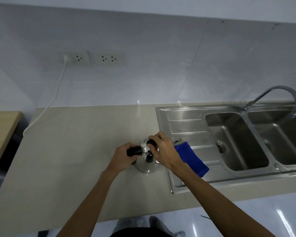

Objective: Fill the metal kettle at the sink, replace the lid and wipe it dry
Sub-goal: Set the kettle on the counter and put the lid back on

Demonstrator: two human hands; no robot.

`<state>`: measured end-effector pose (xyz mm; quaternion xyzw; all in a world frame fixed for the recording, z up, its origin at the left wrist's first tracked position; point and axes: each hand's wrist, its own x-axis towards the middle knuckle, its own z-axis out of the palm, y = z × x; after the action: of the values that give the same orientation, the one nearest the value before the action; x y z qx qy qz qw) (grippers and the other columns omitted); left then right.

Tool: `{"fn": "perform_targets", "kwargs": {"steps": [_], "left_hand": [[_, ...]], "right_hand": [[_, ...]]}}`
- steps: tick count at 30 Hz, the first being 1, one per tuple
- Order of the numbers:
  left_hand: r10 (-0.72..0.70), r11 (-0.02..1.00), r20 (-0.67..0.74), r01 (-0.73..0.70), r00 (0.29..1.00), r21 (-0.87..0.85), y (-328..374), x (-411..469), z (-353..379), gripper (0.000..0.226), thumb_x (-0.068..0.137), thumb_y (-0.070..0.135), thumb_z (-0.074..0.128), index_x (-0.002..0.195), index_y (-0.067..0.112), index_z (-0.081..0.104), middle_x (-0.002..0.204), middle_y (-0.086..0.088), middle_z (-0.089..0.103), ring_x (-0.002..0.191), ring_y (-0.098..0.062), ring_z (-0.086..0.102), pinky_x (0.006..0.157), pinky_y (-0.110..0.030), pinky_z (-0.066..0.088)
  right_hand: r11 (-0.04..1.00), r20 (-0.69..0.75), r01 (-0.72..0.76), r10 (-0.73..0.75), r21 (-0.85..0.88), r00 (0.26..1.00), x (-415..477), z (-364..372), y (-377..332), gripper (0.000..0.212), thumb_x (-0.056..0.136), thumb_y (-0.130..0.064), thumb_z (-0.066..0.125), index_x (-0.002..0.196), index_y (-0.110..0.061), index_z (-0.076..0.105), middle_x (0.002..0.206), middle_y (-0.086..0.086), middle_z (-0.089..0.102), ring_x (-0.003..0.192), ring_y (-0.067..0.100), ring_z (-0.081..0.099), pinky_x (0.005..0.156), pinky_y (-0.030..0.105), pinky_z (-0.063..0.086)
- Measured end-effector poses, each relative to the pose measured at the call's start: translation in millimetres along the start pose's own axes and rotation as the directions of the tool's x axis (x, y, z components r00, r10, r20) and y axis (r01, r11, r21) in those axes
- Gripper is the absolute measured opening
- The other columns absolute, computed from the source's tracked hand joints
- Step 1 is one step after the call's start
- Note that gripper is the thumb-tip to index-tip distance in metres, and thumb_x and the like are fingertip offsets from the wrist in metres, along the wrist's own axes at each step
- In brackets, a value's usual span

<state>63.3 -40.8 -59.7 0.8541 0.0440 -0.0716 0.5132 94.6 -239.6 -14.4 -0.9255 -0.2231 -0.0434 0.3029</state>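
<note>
stretching across most of the view, the pale beige stone counter [72, 151] runs from a light wooden surface [2, 127] at the left edge to the stainless steel double-bowl sink [186, 127] set into its right part, with a curved chrome tap [280, 93] arching over the bowls. behind it rises a white tiled wall [161, 48] bearing two white socket plates [92, 58], and a white cable [46, 106] plugged into the left one trails down onto the counter. a folded bright blue cloth [193, 159] lies on the sink's drainboard, just beside the kettle and partly under the right forearm. the shiny round metal kettle [147, 165] stands upright on the counter close to the sink's left rim; its black handle [134, 151] sticks out to the left and its thin spout [177, 140] points right toward the sink, so its long axis runs left to right. the left hand [123, 157] is wrapped closed around the handle. the right hand [162, 149] sits over the top, fingers [155, 136] pinched on the lid's small black knob [151, 143].
</note>
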Motion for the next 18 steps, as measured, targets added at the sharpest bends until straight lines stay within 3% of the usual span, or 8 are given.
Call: {"fn": "perform_targets", "kwargs": {"steps": [7, 11, 18], "left_hand": [[-0.004, 1.0, -0.003, 0.004, 1.0, -0.019, -1.5, 1.1, 1.7, 0.032, 0.072, 0.003, 0.077, 0.099, 0.02, 0.072, 0.092, 0.006, 0.075, 0.084, -0.005, 0.069, 0.071, -0.007, 0.048], [-0.002, 0.999, -0.009, 0.001, 1.0, -0.047, 1.3, -0.3, 2.2, 0.032, 0.073, -0.002, 0.076, 0.099, 0.015, 0.072, 0.089, 0.003, 0.075, 0.082, -0.011, 0.07, 0.067, -0.007, 0.048], [0.004, 0.999, 0.0, -0.004, 1.0, -0.051, 1.7, -1.0, 1.2, 0.033, 0.073, -0.001, 0.077, 0.098, 0.021, 0.072, 0.092, 0.017, 0.073, 0.086, -0.003, 0.069, 0.07, -0.006, 0.048]], "right_hand": [[1.0, 0.006, -0.016, 0.016, -0.014, 1.0, 0.5, 5.7, 4.4, 0.021, 0.093, -0.014, 0.063, 0.112, -0.005, 0.066, 0.105, 0.011, 0.054, 0.08, 0.018, 0.059, 0.076, 0.022, 0.053], [0.998, 0.043, -0.038, 0.04, -0.046, 0.998, 0.9, 10.8, 5.9, 0.018, 0.095, -0.016, 0.059, 0.111, -0.008, 0.063, 0.107, 0.008, 0.049, 0.079, 0.016, 0.057, 0.075, 0.024, 0.056], [0.991, 0.098, -0.037, 0.05, -0.132, 0.994, 1.5, 13.3, 7.8, 0.017, 0.095, -0.019, 0.06, 0.109, -0.011, 0.063, 0.106, 0.007, 0.052, 0.075, 0.014, 0.054, 0.07, 0.022, 0.051]]}}
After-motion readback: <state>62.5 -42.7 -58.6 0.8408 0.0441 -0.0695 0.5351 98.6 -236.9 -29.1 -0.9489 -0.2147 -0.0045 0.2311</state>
